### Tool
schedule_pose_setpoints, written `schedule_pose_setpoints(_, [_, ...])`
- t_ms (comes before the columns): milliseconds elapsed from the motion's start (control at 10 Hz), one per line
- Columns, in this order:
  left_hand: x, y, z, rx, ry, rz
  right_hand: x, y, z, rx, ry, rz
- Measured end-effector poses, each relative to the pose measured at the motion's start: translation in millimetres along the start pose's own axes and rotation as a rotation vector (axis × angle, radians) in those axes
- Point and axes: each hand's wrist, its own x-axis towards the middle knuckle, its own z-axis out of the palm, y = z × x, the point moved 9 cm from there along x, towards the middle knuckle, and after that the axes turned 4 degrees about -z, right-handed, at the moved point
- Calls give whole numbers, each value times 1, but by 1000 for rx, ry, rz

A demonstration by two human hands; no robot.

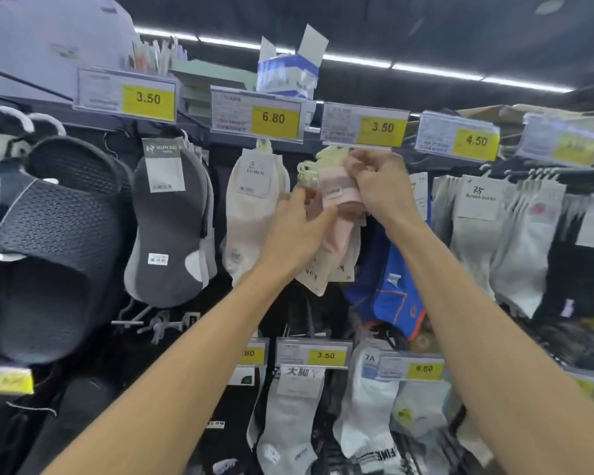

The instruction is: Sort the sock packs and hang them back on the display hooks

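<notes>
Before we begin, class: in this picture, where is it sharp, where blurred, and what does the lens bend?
Head view: the 6.80 price tag near centre reads clearly; the far-right price tag is smeared, unreadable; the ceiling light strip is blown out white; the row of tags bows into an arc, wide-angle distortion.

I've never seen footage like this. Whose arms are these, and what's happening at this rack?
No machine here: a person wears one camera on the head, so you see their own bare arms. The left hand and right hand both grip a pink sock pack, its top raised just under a 3.50 price tag. Cream sock packs hang beside it toward the picture's left, dark slippers further left. Whether the pack sits on its hook yet is hidden by fingers.
</notes>
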Motion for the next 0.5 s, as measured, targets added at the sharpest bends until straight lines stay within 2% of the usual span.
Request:
schedule_pose_setpoints(100, [-1, -1, -1, 58, 8, 20, -4, 6, 1, -77, -29, -9])
schedule_pose_setpoints(300, [-17, 3, -17, 71, 67, 67, -43, -1, -12, -91, 110, -171])
schedule_pose_setpoints(400, [-33, 11, -34, 117, 103, 104, -74, 6, -17, 3, 113, -118])
schedule_pose_setpoints(500, [-85, 6, -59, -26, 194, 148, -138, 35, -37, 110, 186, -33])
